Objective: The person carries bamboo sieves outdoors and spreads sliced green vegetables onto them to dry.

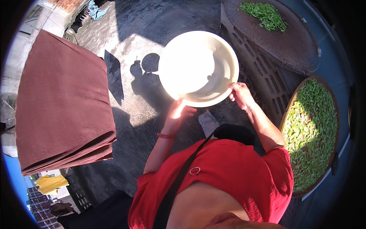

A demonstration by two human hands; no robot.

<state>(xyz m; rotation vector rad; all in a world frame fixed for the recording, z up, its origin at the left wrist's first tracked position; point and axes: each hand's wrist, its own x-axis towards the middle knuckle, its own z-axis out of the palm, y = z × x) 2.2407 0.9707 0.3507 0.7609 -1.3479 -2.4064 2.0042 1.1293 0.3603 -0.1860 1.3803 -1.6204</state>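
A wide cream-white basin (228,57) is held out in front of me, its open side facing up. Strong sunlight washes out much of its inside; the right part lies in shade, and I see only small specks there. My left hand (180,113) grips the near left rim, with its fingers partly under the basin. On the near right rim, my right hand (241,94) pinches the edge between thumb and fingers.
To the right, a round woven tray (284,122) holds many green slices; a darker tray (293,49) beyond it carries a smaller heap. Dark red-brown cloth (65,107) hangs at left. Slotted blocks (267,72) line the right side of the concrete floor (141,19).
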